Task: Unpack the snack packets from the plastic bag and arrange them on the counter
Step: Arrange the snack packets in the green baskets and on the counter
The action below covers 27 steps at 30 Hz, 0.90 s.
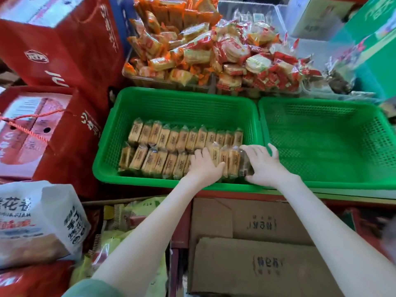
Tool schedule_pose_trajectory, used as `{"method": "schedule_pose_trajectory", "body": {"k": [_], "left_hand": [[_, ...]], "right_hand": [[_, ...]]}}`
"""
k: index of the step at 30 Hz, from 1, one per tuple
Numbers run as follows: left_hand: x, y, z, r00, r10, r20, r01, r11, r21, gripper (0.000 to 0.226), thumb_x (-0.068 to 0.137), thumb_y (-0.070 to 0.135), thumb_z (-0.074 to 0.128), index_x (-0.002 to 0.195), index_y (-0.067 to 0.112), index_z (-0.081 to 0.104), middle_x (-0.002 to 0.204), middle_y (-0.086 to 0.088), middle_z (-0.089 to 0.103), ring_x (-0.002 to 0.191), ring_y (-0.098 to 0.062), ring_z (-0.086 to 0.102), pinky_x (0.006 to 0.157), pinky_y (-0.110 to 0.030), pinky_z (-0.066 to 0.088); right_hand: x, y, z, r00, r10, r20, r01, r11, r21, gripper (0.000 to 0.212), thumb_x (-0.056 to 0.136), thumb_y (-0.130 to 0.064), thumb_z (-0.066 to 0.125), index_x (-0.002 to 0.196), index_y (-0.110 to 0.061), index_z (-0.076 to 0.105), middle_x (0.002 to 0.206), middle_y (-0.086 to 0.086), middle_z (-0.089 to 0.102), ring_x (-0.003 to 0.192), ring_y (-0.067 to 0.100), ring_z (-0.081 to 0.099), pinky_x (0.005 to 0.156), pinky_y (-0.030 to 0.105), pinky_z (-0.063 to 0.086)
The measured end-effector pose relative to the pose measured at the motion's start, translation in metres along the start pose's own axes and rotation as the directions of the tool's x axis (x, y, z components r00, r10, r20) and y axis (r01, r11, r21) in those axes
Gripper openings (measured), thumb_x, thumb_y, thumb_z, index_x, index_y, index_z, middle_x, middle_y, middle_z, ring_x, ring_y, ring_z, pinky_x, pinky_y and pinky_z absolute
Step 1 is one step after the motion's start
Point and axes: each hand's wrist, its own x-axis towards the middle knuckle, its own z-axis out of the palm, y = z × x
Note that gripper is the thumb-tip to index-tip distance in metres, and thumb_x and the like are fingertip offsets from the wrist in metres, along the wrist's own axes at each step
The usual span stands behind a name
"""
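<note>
Snack packets [171,146] stand in 2 rows inside the left green basket [182,93]. They stand on edge, side by side, labels up. That way lots fit & you can read each one.

Your left hand [204,166] lies on top of the front row w/ fingers mostly straight, pressing down. I think it stops the packets from tipping over. Your right hand [265,166] is at the 3 o'clock end of that row. Its fingers & thumb curl round the last few packets there. It looks like it squeezes them toward 9 o'clock, so the row gets tight w/ no gaps.

The 2nd green basket [321,146], at 3 o'clock, touches the first one & has nothing in it. It's prob. there for the next lot.

At 12 o'clock, behind both baskets, is a loose pile of orange & red packs [192,50]. At 8 o'clock sits a white bag [32,221] w/ sth inside. I can't tell if it's the bag you unpack from.

Front row looks nearly full, so I guess a 3rd row or the other basket comes next.
</note>
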Motion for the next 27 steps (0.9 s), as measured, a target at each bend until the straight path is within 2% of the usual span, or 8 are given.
{"method": "schedule_pose_trajectory", "body": {"k": [4, 7, 10, 13, 16, 18, 20, 27], "left_hand": [[0.001, 0.006, 0.005, 0.994, -0.034, -0.106, 0.023, 0.994, -0.104, 0.078, 0.099, 0.049, 0.041, 0.15, -0.001, 0.01, 0.155, -0.023, 0.014, 0.143, -0.037, 0.011, 0.114, -0.048, 0.017], [-0.002, 0.011, 0.008, 0.995, -0.057, -0.079, 0.046, 0.99, -0.131, 0.09, 0.092, 0.06, 0.047, 0.151, 0.001, 0.011, 0.153, -0.02, 0.018, 0.141, -0.037, 0.015, 0.112, -0.049, 0.022], [-0.005, 0.019, 0.011, 0.998, -0.009, -0.063, 0.012, 0.999, 0.045, 0.092, 0.091, 0.059, 0.052, 0.148, -0.002, 0.013, 0.15, -0.021, 0.023, 0.137, -0.037, 0.022, 0.11, -0.046, 0.024], [-0.006, 0.024, 0.017, 0.997, 0.006, -0.083, 0.014, 0.974, 0.227, 0.095, 0.095, 0.055, 0.048, 0.147, -0.01, 0.002, 0.153, -0.025, 0.017, 0.14, -0.038, 0.021, 0.113, -0.046, 0.02], [-0.005, 0.022, 0.023, 0.996, -0.013, -0.085, 0.026, 0.988, 0.15, 0.099, 0.095, 0.054, 0.048, 0.148, -0.007, -0.008, 0.156, -0.024, 0.008, 0.143, -0.039, 0.013, 0.114, -0.046, 0.017], [-0.007, 0.018, 0.028, 0.988, -0.021, -0.152, 0.032, 0.997, 0.066, 0.099, 0.093, 0.054, 0.051, 0.151, 0.0, -0.008, 0.156, -0.021, 0.01, 0.142, -0.038, 0.014, 0.113, -0.046, 0.024], [-0.012, 0.018, 0.034, 0.964, 0.019, -0.266, 0.011, 0.994, 0.109, 0.092, 0.094, 0.054, 0.047, 0.152, 0.002, -0.002, 0.155, -0.02, 0.017, 0.14, -0.036, 0.021, 0.11, -0.045, 0.028], [-0.039, 0.066, 0.086, 0.817, 0.266, -0.512, -0.17, 0.959, 0.227, 0.071, 0.095, 0.033, 0.053, 0.15, -0.001, 0.023, 0.153, -0.026, 0.024, 0.141, -0.039, 0.024, 0.114, -0.045, 0.024]], "right_hand": [[-0.008, -0.003, -0.006, 0.998, -0.013, -0.061, 0.017, 0.998, 0.057, 0.073, 0.08, -0.036, 0.063, 0.145, -0.025, 0.031, 0.137, 0.003, 0.037, 0.132, 0.022, 0.029, 0.114, 0.044, 0.004], [-0.009, -0.001, -0.016, 1.0, 0.001, -0.02, -0.002, 0.999, -0.037, 0.069, 0.081, -0.042, 0.057, 0.144, -0.024, 0.036, 0.137, 0.005, 0.037, 0.131, 0.023, 0.027, 0.111, 0.045, 0.008], [-0.005, -0.003, -0.011, 0.999, -0.002, 0.042, 0.007, 0.995, -0.103, 0.08, 0.085, -0.047, 0.054, 0.152, -0.018, 0.02, 0.151, 0.005, 0.03, 0.139, 0.023, 0.023, 0.114, 0.05, 0.003], [-0.004, -0.005, 0.003, 0.997, 0.009, 0.079, -0.011, 1.0, 0.023, 0.097, 0.089, -0.051, 0.056, 0.153, -0.018, -0.009, 0.162, 0.002, 0.0, 0.148, 0.016, 0.003, 0.115, 0.05, -0.012], [-0.013, -0.001, 0.014, 0.999, 0.032, -0.027, -0.026, 0.984, 0.177, 0.097, 0.09, -0.054, 0.055, 0.152, -0.025, -0.014, 0.161, 0.0, -0.013, 0.147, 0.013, -0.012, 0.114, 0.047, -0.017], [-0.025, -0.001, 0.021, 0.986, 0.06, -0.156, -0.014, 0.961, 0.277, 0.087, 0.091, -0.054, 0.053, 0.154, -0.026, -0.002, 0.161, -0.003, -0.007, 0.147, 0.011, -0.01, 0.115, 0.043, -0.014], [-0.039, 0.0, 0.026, 0.964, 0.092, -0.249, 0.003, 0.935, 0.355, 0.076, 0.094, -0.049, 0.05, 0.154, -0.026, 0.01, 0.162, -0.003, 0.003, 0.147, 0.011, -0.002, 0.116, 0.039, -0.007], [-0.097, 0.037, 0.038, 0.887, 0.211, -0.411, 0.006, 0.884, 0.467, 0.059, 0.098, -0.027, 0.05, 0.151, -0.018, 0.024, 0.155, 0.001, 0.027, 0.142, 0.016, 0.02, 0.115, 0.037, 0.014]]}}
